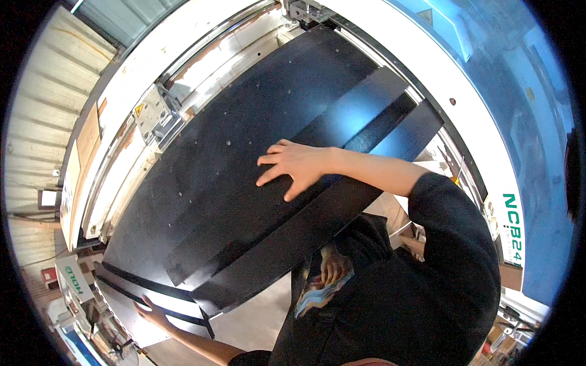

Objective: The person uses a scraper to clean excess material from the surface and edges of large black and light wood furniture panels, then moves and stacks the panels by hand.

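My right hand (299,168) reaches across a large black flat bed (226,140), its fingers spread over the dark surface. Whether the fingertips press on it I cannot tell. Beneath the right forearm runs a long dark flat panel (357,113), and a second dark strip (268,274) lies along the near edge. A bluish glare falls on both. At the lower left my left hand (152,314) is open, fingers stretched out at a shiny pale panel end (174,305) beside the bed's left edge. Neither hand is closed around anything.
A white machine frame with a rail (177,91) curves behind the bed, carrying a metal bracket (155,116) with a yellow warning sign. To the right stands a blue and white machine housing (488,91). A white box (76,277) is at the far left.
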Action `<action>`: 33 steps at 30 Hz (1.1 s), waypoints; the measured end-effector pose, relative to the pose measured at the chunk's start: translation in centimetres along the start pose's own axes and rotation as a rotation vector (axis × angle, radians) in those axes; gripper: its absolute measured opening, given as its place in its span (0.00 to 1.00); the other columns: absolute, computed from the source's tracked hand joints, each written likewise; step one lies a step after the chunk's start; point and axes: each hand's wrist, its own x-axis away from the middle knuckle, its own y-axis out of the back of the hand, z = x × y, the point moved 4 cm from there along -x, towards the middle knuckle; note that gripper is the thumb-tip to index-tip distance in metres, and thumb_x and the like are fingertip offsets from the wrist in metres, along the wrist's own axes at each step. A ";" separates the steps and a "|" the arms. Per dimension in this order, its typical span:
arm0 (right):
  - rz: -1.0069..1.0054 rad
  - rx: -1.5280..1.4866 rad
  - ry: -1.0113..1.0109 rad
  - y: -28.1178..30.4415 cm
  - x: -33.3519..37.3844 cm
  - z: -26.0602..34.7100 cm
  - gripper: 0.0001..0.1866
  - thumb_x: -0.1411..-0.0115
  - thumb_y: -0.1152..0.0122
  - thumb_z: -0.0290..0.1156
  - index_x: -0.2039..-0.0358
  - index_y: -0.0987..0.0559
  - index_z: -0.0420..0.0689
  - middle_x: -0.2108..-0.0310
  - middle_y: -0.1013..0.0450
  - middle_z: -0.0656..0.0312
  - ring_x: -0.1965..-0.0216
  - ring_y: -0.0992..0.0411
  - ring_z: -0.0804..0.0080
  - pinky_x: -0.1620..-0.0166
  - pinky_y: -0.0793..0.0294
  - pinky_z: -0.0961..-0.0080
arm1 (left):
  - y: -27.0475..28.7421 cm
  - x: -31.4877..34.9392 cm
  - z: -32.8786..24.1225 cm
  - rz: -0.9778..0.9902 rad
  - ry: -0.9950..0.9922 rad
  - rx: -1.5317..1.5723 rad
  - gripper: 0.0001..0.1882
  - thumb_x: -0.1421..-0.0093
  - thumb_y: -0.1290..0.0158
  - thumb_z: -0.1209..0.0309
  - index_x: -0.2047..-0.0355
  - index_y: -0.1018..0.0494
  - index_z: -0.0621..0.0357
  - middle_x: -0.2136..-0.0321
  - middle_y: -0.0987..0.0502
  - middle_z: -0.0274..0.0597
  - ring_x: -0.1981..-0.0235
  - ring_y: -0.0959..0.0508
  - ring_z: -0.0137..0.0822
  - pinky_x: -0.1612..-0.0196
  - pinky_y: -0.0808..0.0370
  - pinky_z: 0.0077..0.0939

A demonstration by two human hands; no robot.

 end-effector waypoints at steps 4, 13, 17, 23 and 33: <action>0.040 0.118 -0.038 0.3 -3.2 -6.8 0.41 0.49 0.25 0.49 0.33 0.27 0.66 0.29 0.41 0.50 0.31 0.42 0.43 0.29 0.47 0.47 | -0.7 -1.3 -24.1 0.114 -0.422 0.191 0.34 0.31 0.45 0.48 0.33 0.32 0.57 0.33 0.34 0.58 0.31 0.36 0.57 0.31 0.37 0.56; -0.485 0.539 -0.486 7.2 2.9 -20.8 0.29 0.44 0.34 0.37 0.39 0.25 0.55 0.41 0.30 0.51 0.37 0.35 0.49 0.37 0.35 0.44 | -17.8 8.8 -58.4 0.493 -0.918 0.313 0.48 0.43 0.38 0.39 0.27 0.41 0.38 0.26 0.50 0.62 0.25 0.49 0.61 0.27 0.53 0.66; -0.540 0.712 -0.981 6.3 13.6 -28.1 0.32 0.34 0.45 0.50 0.31 0.32 0.57 0.31 0.38 0.48 0.28 0.45 0.45 0.29 0.49 0.39 | -22.7 8.5 -64.9 0.396 -0.882 0.271 0.56 0.51 0.40 0.28 0.26 0.43 0.33 0.25 0.53 0.63 0.24 0.54 0.60 0.31 0.62 0.81; -0.587 0.570 -1.033 5.5 13.6 -29.2 0.31 0.32 0.49 0.53 0.31 0.32 0.59 0.27 0.41 0.55 0.26 0.47 0.46 0.27 0.53 0.41 | -25.6 3.1 -68.1 0.201 -0.933 0.194 0.50 0.50 0.41 0.26 0.30 0.33 0.31 0.38 0.33 0.66 0.32 0.37 0.64 0.33 0.46 0.71; -0.583 0.604 -1.022 5.1 13.9 -30.5 0.31 0.33 0.47 0.52 0.31 0.31 0.59 0.28 0.40 0.55 0.27 0.45 0.45 0.27 0.52 0.40 | -28.3 0.7 -72.2 0.135 -0.963 0.233 0.45 0.52 0.39 0.26 0.35 0.28 0.22 0.43 0.26 0.58 0.39 0.27 0.56 0.35 0.38 0.60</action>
